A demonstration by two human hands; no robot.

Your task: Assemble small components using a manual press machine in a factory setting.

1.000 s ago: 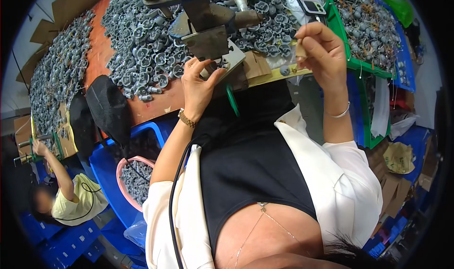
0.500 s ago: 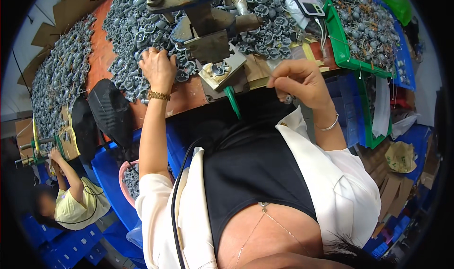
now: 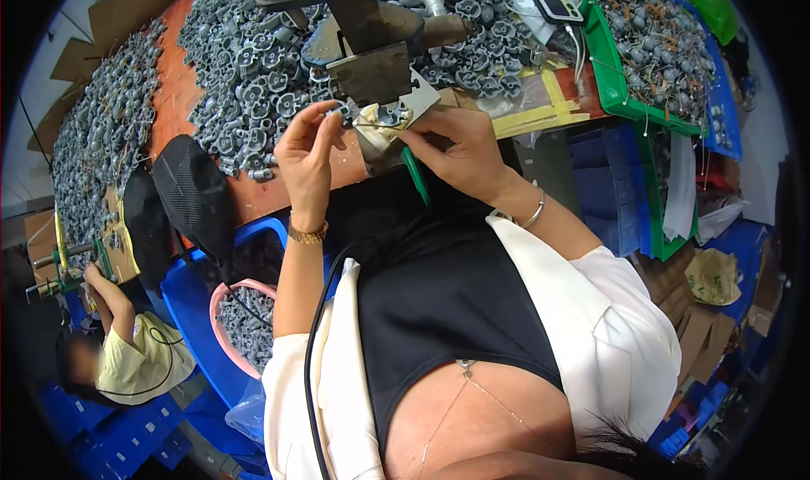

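- The grey plastic part [image 3: 339, 110] sits at the fingertips of the left hand [image 3: 305, 155], just left of the press; I see thumb and forefinger pinched around it.
- Across from that hand, the right hand [image 3: 464, 151] reaches in from the other side, fingers bent at the jig; whether they grip anything I can't tell from here.
- Between the two hands lies a cream-coloured pad [image 3: 375, 132], with a second grey part [image 3: 392, 114] resting in the jig plate [image 3: 419, 100] just beyond it.
- Above both hands stands the metal bench press [image 3: 371, 75], its dark plate hanging right over the jig.
- Just below the right hand's fingertips hangs a green loop [image 3: 415, 176].
- Beyond the left hand spreads a heap of grey moulded parts [image 3: 253, 67] on the orange tabletop [image 3: 253, 197].
- Farther out past the right hand are a plugged-in handheld device [image 3: 554, 3] and a green crate [image 3: 612, 83] of wired grey pieces.
- Down and left of the left hand, a pink-rimmed basket [image 3: 215, 315] sits within a blue bin [image 3: 278, 227].
- Well off to its left, a co-worker in yellow [image 3: 148, 358] sits working.
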